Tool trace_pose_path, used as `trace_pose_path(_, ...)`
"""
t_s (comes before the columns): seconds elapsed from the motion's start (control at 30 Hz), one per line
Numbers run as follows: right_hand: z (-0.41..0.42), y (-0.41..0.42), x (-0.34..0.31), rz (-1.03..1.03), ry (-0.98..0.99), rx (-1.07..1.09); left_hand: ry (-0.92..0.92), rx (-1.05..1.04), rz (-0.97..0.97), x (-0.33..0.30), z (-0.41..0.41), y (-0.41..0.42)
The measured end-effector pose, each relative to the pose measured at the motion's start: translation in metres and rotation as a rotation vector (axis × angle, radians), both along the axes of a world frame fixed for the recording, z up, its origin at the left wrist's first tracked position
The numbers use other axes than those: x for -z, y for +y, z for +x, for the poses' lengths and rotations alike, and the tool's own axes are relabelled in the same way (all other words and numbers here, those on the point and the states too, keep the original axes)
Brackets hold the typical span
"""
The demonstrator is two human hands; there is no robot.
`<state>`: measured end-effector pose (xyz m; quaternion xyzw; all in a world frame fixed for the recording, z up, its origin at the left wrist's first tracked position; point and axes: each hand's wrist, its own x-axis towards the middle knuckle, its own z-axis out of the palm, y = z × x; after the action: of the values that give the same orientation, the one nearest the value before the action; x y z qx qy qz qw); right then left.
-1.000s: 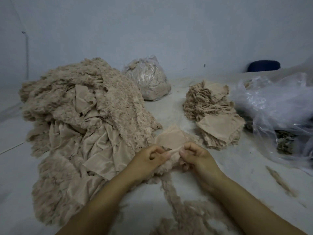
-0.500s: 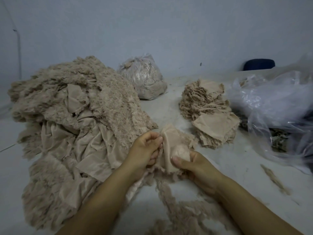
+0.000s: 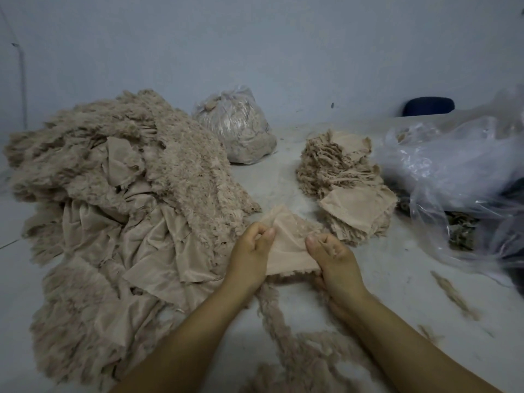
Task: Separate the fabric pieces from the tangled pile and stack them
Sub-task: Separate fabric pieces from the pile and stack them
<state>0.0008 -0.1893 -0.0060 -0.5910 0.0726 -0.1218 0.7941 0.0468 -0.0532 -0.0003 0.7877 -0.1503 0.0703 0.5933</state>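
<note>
Pale blue walls are closing in a grey worktop (image 3: 283, 180) that is carrying everything. Going from the left, the tangled pile (image 3: 119, 211) is sprawling wide and high, fuzzy side and smooth backing jumbled together, so most of the job is clearly still waiting. Behind it, near the wall, a tied bag (image 3: 235, 126) of the same stuff is sitting.

In front of me the left hand (image 3: 251, 253) is pinching one edge of a single beige piece (image 3: 286, 245), thumb on top and fingers curled under. A second ago that piece was bunched into a wad between both hands; half a second ago it was turned up on edge. Now it is being pulled open and nearly flat, smooth backing up, with a fuzzy fringe showing along the near edge. The right hand (image 3: 333, 256) is gripping the opposite edge the same way, thumb pressed onto the cloth. I'd say the piece is freed from the tangle and ready to go across.

Just beyond the right hand the stack (image 3: 348, 188) is waiting, its top piece lying smooth side up. Further right, loose plastic (image 3: 459, 165) is billowing over darker scraps. Stray fluff (image 3: 295, 344) is trailing along the worktop between the forearms.
</note>
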Motion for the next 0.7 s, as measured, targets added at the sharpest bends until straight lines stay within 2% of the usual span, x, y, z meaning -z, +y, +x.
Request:
trace_pose_path(0.07,0.002,-0.001,-0.001,0.023,-0.012,0.09,0.051,0.003,-0.038,0.002,0.001,0.001)
trace_pose_path(0.17,0.003,-0.015,-0.008,0.034,0.015,0.19,0.229,0.003,-0.234,0.004,0.005,0.01)
trace_pose_path(0.3,-0.003,-0.016,-0.011,0.061,0.01,0.043,0.382,0.087,-0.276,-0.002,0.003,0.015)
trace_pose_path(0.4,-0.007,-0.003,-0.01,0.028,-0.116,-0.059,0.616,0.326,-0.317,-0.004,-0.006,0.006)
trace_pose_path(0.5,-0.008,-0.003,-0.009,0.053,-0.164,-0.14,0.764,0.444,-0.569,-0.011,-0.009,0.002)
trace_pose_path(0.6,-0.007,-0.007,-0.007,0.061,-0.072,-0.092,0.752,0.297,-0.769,-0.015,0.005,-0.001)
trace_pose_path(0.63,-0.007,-0.007,-0.005,0.05,-0.038,-0.06,0.707,0.267,-0.758,-0.017,0.009,-0.002)
trace_pose_path(0.7,-0.003,-0.008,-0.002,-0.02,0.006,0.007,0.544,0.211,-0.584,-0.023,0.018,-0.002)
